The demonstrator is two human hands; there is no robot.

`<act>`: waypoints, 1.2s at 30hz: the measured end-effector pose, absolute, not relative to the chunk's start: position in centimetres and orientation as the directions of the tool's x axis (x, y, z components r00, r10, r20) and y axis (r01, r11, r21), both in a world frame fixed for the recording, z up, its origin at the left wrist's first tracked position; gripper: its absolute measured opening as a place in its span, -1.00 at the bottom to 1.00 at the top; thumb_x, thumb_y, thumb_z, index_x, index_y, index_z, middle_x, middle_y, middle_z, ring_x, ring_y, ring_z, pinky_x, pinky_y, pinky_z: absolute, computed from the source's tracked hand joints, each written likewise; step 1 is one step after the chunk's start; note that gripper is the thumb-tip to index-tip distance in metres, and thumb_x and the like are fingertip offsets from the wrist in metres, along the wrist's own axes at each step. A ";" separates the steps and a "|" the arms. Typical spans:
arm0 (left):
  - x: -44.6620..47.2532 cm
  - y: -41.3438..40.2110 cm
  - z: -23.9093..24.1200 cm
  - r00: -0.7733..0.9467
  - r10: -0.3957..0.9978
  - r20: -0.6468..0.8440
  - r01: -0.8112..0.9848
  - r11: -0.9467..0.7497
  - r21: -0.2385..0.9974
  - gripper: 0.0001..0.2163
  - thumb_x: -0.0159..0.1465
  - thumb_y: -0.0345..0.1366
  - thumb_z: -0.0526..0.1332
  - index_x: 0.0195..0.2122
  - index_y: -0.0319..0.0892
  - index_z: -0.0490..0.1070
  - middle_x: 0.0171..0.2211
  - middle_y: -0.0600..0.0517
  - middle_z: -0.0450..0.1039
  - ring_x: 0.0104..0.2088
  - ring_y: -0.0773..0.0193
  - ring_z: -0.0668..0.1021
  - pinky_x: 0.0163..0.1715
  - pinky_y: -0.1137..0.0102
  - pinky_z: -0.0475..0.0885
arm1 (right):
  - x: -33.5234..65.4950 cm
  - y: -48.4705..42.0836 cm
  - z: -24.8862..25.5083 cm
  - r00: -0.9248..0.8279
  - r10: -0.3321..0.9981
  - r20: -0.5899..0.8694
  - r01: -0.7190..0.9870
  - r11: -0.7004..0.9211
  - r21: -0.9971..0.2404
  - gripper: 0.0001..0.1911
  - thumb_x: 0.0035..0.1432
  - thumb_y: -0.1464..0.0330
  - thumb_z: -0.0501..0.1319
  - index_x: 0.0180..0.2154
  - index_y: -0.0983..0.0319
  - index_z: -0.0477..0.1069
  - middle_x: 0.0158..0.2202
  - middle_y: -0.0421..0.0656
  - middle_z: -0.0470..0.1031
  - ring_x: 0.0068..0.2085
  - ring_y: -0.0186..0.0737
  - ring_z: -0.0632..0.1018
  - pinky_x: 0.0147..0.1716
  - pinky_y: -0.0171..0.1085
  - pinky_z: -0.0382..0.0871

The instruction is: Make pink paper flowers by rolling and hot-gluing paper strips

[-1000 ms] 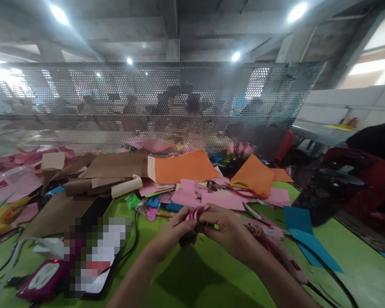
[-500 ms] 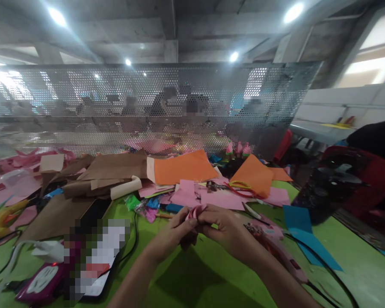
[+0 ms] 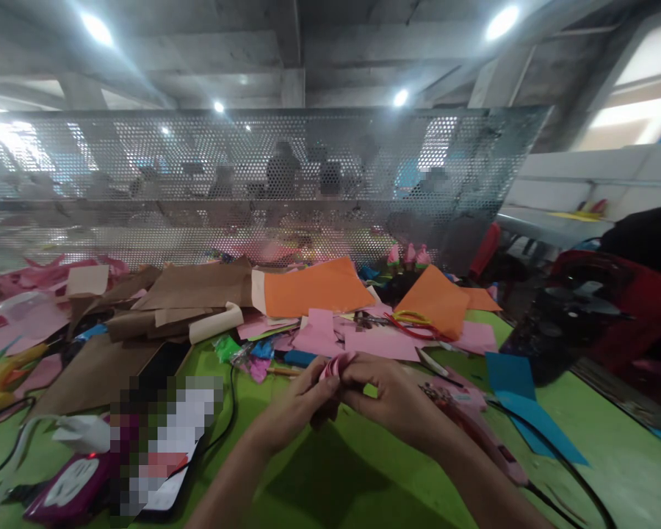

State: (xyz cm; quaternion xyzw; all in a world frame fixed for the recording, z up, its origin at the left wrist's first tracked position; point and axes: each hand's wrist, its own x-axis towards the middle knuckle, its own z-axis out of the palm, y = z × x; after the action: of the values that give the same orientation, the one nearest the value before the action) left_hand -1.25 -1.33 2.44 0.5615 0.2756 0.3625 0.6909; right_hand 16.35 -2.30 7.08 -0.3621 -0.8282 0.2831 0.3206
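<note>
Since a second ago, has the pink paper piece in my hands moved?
No. The pink paper piece sits just below the pink sheets, pinched between left hand and right hand.

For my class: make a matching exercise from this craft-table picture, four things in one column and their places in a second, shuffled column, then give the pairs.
Things:
1. pink paper piece
2. orange sheet
3. blue paper
4. brown paper pile

Places:
A. flat on the green table, far right of the hands
B. pinched between left hand and right hand
C. back left of the hands
D. beyond the hands, mid-table

Pairs: 1-B, 2-D, 3-A, 4-C
</note>
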 end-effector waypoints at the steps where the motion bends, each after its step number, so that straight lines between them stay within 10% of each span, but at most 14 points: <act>1: -1.3 -1.3 2.4 0.589 0.808 0.028 -0.196 0.109 0.974 -0.72 0.30 -0.05 0.13 -0.16 -0.15 0.24 -0.51 0.19 0.13 -0.54 0.44 0.24 -0.56 0.49 0.13 | 16.3 -2.3 7.0 -0.530 0.782 0.329 0.418 0.578 -0.701 -0.84 0.17 0.54 0.21 -0.46 0.25 0.40 -0.39 -0.23 0.43 -0.36 -0.33 0.45 -0.36 -0.41 0.29; 36: -1.4 0.0 0.9 0.632 0.770 0.091 -0.320 0.153 0.935 -0.72 0.18 -0.11 0.17 -0.18 -0.17 0.25 -0.53 0.16 0.19 -0.60 0.44 0.28 -0.62 0.52 0.12 | 16.9 -1.6 6.8 -0.536 0.793 0.289 0.425 0.549 -0.719 -0.85 0.20 0.34 0.26 -0.40 0.23 0.53 -0.39 -0.19 0.46 -0.35 -0.26 0.50 -0.35 -0.36 0.35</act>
State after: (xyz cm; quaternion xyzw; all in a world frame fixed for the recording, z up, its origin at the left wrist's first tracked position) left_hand -1.44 -0.05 0.89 0.5330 0.2108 0.3735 0.7293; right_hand 16.91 -1.64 6.79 -0.3696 -0.8242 0.2978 0.3088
